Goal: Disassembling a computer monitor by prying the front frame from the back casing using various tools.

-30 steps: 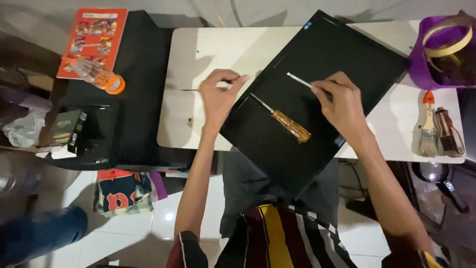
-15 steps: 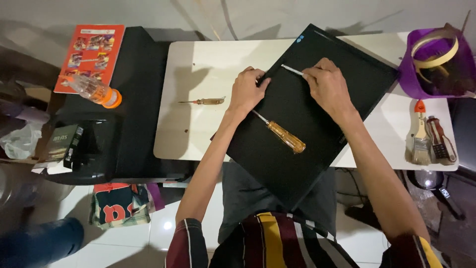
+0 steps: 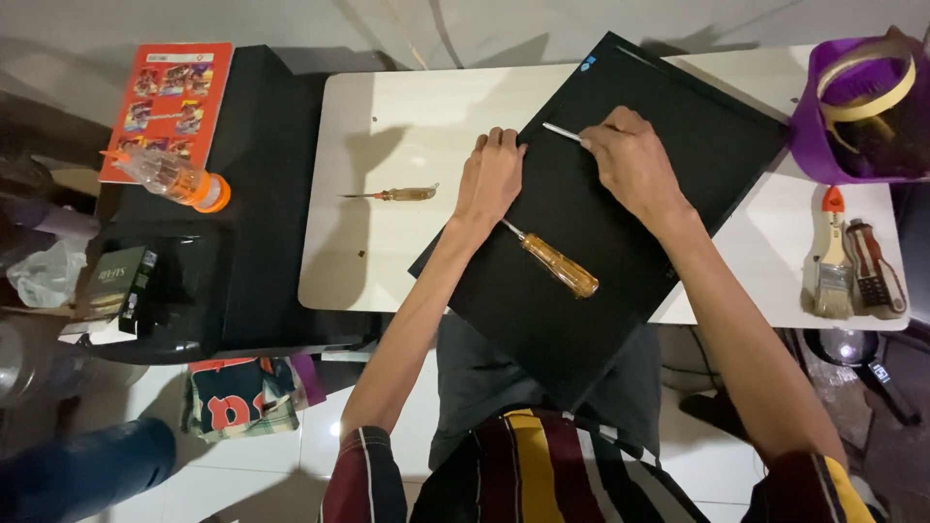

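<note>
Black flat panel (image 3: 620, 252), seemingly the closed body of a laptop or a similar slab, lies askew on the white worktop (image 3: 407, 194), one corner hanging over the near edge above the person's lap. It is the biggest thing here and both hands are on it. The left hand (image 3: 491, 179) rests flat on the panel's left edge, fingers together and pressing down, closed on nothing. The right hand (image 3: 635, 165) is pinched shut around a slim metal tool (image 3: 562, 132), whose shaft points toward the upper left edge of the panel; whether its tip sits in a screw or a seam is too small to tell. A wooden-handled screwdriver (image 3: 554, 264) lies loose on the panel just below the left hand, and a smaller screwdriver (image 3: 399, 194) lies on the bare worktop, apart to the left. As far as can be judged, the work is at an early stage: the panel looks whole and shut, with no cover lifted and no removed part beside it, though a couple of dark specks on the worktop could be screws.
</note>
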